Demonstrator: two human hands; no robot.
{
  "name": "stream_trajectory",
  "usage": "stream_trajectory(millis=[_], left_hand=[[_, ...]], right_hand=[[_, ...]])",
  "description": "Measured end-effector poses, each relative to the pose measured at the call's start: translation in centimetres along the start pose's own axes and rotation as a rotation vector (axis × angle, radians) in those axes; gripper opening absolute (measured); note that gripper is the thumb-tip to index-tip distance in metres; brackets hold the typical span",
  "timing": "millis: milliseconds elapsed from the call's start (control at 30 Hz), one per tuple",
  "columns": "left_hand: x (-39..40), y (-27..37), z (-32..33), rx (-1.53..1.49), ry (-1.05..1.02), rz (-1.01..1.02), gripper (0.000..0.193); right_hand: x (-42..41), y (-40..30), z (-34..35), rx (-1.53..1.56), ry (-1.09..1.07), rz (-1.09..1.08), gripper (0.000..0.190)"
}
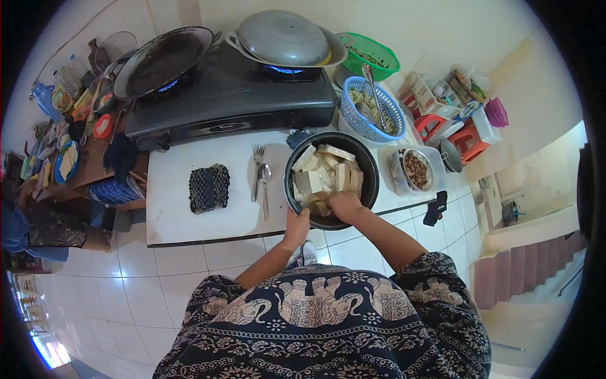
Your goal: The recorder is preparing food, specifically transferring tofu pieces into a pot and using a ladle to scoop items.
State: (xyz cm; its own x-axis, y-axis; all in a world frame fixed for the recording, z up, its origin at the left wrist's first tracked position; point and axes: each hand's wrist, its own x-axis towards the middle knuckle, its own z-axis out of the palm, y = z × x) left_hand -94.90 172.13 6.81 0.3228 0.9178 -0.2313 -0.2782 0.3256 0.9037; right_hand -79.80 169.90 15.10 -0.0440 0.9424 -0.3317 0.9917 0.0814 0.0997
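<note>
A round black pot near the table's front edge holds several pale blocks that look like tofu. My left hand grips the pot's near left rim, thumb at the edge. Inside the pot, my right hand reaches down among the blocks; its fingertips are hidden, so whether it grips one cannot be told. Left of the pot lie a spoon and a fork, then a dark woven mat. To the right, a metal strainer of brown bits rests on a clear plastic container.
Behind, a gas stove has two blue flames lit, under an open wok and a wok with a domed lid. A blue basket with sprouts and utensils and a green basket stand right. At far left is another person's sleeve.
</note>
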Motion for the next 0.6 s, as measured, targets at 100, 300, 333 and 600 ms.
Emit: stream_trajectory(millis=[100,300,333,600], left_hand=[[-1.2,-0.7,-1.1,0.003,0.02,0.1,0.038],[-1.8,-0.5,-1.9,0.124,0.046,0.171,0.04],[-1.8,-0.4,-1.8,0.145,0.046,0.191,0.04],[-2.0,1.8,-0.6,0.118,0.065,0.141,0.04]], right_hand=[[0.4,-2.5,-1.3,-0.143,-0.079,-0.045,0.017],[0.2,-4.1,-1.3,-0.112,0.006,0.028,0.017],[0.1,-4.3,-1.4,-0.112,0.006,0.032,0.017],[0.5,-4.8,-2.5,-0.116,0.015,0.099,0.013]])
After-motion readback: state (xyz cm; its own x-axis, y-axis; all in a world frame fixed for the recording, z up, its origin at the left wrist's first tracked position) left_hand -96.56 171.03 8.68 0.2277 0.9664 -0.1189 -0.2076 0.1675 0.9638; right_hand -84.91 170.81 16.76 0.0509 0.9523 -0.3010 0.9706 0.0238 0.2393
